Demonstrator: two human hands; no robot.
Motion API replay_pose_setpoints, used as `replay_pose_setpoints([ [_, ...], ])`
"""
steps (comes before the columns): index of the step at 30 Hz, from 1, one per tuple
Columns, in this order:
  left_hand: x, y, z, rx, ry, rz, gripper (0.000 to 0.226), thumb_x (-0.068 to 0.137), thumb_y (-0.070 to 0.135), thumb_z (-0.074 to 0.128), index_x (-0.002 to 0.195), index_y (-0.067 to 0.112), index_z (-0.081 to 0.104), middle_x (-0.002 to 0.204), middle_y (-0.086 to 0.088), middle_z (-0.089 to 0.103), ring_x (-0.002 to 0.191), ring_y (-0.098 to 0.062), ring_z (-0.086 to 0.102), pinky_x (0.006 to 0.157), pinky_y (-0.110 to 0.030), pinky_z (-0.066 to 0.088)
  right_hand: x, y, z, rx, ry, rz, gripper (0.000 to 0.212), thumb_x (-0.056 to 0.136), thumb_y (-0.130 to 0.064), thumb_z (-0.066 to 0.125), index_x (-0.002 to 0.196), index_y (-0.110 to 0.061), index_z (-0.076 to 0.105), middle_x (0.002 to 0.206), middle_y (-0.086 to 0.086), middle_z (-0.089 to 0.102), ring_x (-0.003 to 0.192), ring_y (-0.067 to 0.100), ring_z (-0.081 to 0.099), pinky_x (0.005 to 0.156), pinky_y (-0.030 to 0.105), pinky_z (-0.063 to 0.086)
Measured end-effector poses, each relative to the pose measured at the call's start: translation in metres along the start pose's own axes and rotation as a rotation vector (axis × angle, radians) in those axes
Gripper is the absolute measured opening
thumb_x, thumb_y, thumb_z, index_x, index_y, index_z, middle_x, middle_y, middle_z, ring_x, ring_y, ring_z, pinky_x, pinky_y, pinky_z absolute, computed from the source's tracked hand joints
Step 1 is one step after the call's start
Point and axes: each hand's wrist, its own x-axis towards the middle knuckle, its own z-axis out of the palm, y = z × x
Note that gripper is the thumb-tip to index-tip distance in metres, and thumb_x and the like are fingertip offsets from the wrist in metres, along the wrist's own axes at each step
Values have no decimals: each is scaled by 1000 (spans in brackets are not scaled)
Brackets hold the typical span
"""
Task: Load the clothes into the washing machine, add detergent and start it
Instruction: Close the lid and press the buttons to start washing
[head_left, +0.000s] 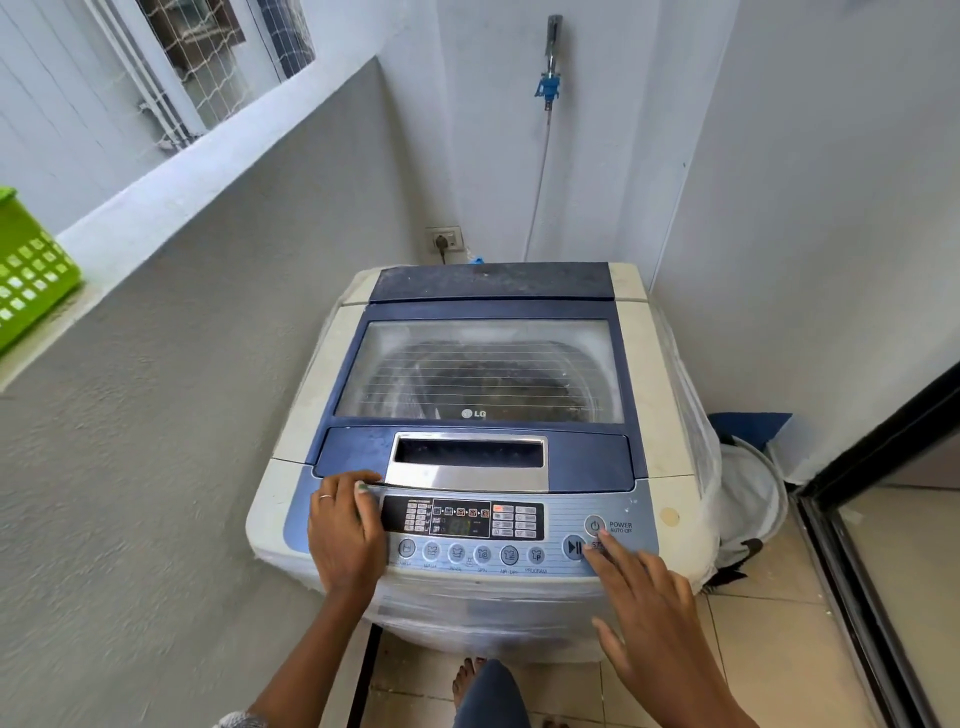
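Note:
A top-loading washing machine (322, 405) with a blue frame stands in the corner, its glass lid (483, 369) closed. Dark clothes show dimly through the glass inside the drum. My left hand (345, 530) rests on the left end of the control panel (467, 525), fingers bent at the lid's front edge. My right hand (644, 608) has its fingers stretched out, a fingertip reaching the start/pause button (574, 546) just below the power button (595, 525). The panel's display is lit.
A green laundry basket (31, 270) sits on the ledge at the left. A tap with a hose (548, 88) and a wall socket (445, 240) are behind the machine. A white mesh bag (748, 499) lies on the floor at the right, by a dark door frame (852, 545).

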Motion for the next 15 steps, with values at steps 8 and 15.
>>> replay_pose_setpoints([
  [8,5,-8,3,147,-85,94,40,83,31,34,107,20,65,116,0,62,104,-23,52,85,-40,38,-2,-5,3,-38,36,-4,96,35,-40,90,119,-24,48,122,-1,46,96,19,44,64,36,54],
  [15,4,-14,5,169,-132,120,47,80,27,32,114,19,64,124,0,63,116,-22,55,101,-40,31,-7,-9,7,-30,21,-33,92,40,-41,88,121,-23,48,128,-4,46,101,17,45,66,36,51],
])
